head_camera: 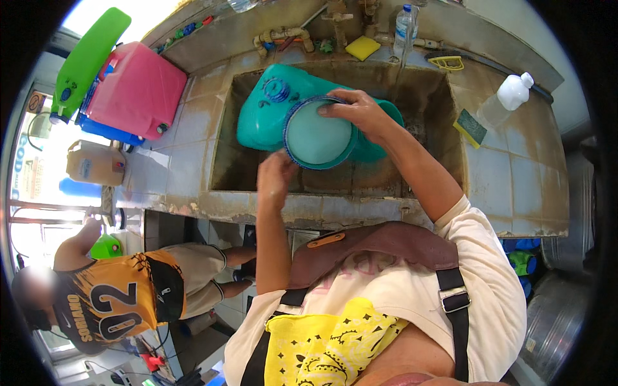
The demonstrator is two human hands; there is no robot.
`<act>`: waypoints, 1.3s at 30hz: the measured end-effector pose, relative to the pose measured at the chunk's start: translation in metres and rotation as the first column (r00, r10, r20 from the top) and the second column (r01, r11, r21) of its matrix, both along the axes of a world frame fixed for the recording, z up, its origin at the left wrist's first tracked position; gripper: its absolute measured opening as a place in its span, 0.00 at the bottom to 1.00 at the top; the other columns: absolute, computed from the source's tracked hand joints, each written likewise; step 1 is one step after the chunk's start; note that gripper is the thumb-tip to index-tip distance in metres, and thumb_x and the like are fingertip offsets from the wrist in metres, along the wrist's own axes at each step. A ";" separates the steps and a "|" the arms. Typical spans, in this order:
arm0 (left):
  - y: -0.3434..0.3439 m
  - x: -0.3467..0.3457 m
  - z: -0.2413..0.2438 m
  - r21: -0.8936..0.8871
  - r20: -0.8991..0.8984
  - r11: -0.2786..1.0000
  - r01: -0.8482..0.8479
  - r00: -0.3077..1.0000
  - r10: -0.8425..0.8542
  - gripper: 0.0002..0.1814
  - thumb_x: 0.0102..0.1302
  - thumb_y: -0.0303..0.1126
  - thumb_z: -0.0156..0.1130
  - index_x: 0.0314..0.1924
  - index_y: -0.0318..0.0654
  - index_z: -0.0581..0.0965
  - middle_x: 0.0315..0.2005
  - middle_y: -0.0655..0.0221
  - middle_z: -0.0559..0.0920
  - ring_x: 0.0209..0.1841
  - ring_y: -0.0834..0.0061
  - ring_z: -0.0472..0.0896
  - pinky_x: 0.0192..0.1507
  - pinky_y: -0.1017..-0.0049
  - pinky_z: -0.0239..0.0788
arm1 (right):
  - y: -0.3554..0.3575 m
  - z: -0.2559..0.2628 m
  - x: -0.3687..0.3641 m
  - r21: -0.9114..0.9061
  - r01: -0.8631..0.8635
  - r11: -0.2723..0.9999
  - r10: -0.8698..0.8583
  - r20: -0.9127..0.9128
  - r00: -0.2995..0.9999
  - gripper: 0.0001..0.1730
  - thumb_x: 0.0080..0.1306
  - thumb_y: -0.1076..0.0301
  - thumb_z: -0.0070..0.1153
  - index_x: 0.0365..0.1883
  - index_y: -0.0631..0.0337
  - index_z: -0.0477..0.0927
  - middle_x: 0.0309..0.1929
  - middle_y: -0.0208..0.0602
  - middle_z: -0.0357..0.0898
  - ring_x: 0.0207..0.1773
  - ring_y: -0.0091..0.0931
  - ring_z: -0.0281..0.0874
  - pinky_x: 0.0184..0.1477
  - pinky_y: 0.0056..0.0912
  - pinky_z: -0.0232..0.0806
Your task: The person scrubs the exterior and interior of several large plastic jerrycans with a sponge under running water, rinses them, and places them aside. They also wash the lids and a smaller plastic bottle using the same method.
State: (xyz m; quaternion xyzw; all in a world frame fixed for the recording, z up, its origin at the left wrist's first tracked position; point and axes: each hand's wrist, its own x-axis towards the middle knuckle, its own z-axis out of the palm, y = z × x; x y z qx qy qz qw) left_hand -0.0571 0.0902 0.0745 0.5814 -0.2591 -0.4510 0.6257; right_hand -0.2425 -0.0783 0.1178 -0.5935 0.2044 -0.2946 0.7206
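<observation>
My right hand (355, 108) grips the rim of a round teal container with a blue edge (319, 132), its thumb over the rim. Whitish, cloudy contents show inside it. At the container's lower left rim is my left hand (277, 173), blurred, its fingers curled; whether it grips the rim is unclear. Behind them a teal plastic water jug (258, 113) with a blue cap (276, 90) lies in the stained sink basin (231, 169). A thin stream of water (400, 75) seems to fall at the basin's back right.
Pink (140, 91) and green jugs (89, 62) stand left on the tiled counter. A white-topped bottle (512, 94), a green-yellow sponge (470, 128) and a brush (446, 62) lie right. Behind are a yellow sponge (363, 48) and a water bottle (403, 29). Another person (116, 299) stands left.
</observation>
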 end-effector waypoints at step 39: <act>-0.164 -0.044 0.064 0.087 0.937 0.917 0.389 -0.345 0.057 0.22 0.68 0.48 0.56 0.57 0.45 0.75 0.50 0.65 0.79 0.53 0.63 0.77 0.54 0.63 0.71 | 0.033 -0.087 -0.177 -0.648 0.634 0.422 -0.779 0.098 0.619 0.20 0.56 0.80 0.57 0.48 0.58 0.80 0.46 0.37 0.83 0.53 0.32 0.81 0.54 0.35 0.71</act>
